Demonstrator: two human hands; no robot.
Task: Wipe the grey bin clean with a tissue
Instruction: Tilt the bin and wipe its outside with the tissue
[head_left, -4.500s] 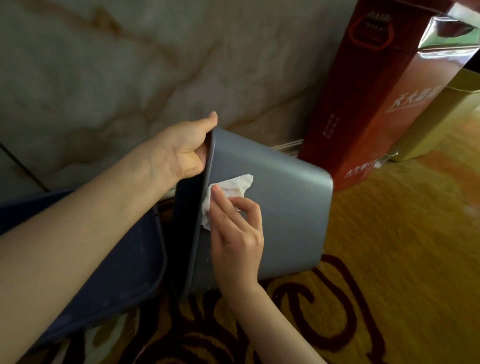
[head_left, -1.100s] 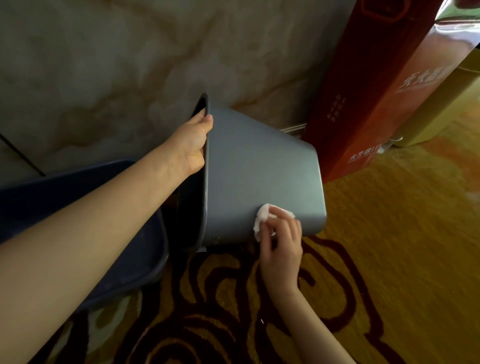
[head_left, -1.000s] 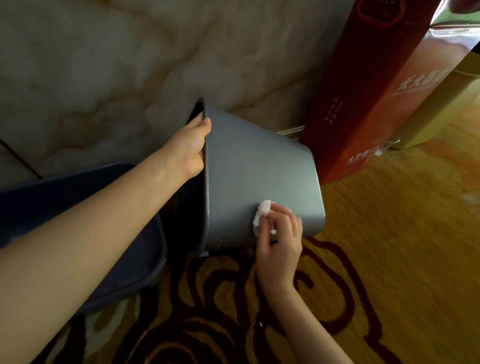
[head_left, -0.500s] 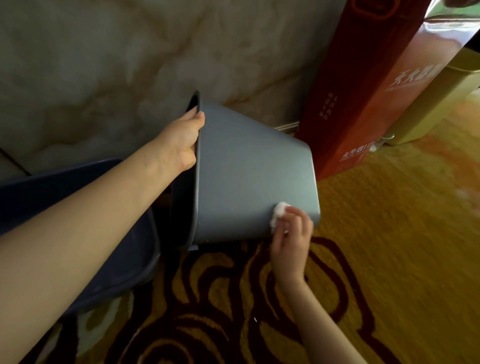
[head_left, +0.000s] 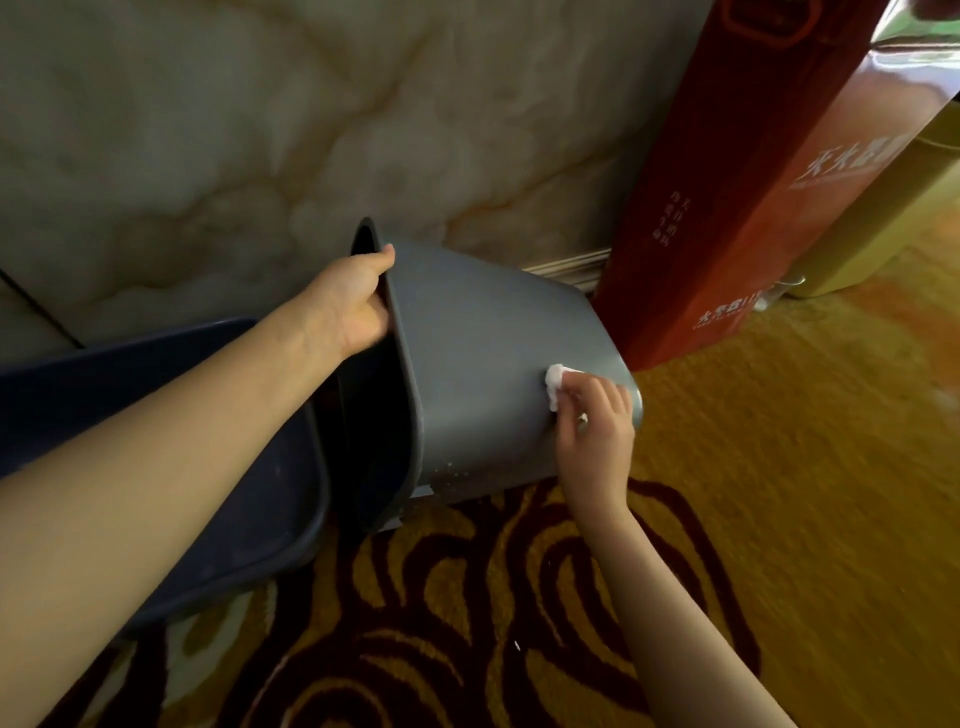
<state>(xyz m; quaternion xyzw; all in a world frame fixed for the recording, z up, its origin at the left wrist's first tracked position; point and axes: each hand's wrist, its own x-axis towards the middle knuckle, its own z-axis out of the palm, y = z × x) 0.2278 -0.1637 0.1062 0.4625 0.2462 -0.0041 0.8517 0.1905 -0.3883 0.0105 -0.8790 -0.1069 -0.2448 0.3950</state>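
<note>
Left hand: gripping bin rim, tilting it.
Right hand: pinching tissue, wiping bin's side.
Remaining: specks near bin's lower edge.

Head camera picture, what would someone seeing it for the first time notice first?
The grey bin at centre, tipped on its side over the patterned carpet, with the left hand gripping its rim. The right hand presses a balled white tissue against the bin's outer wall near the base. Behind, a tall red box leans by the marble wall, and a dark blue tub sits at left.
</note>
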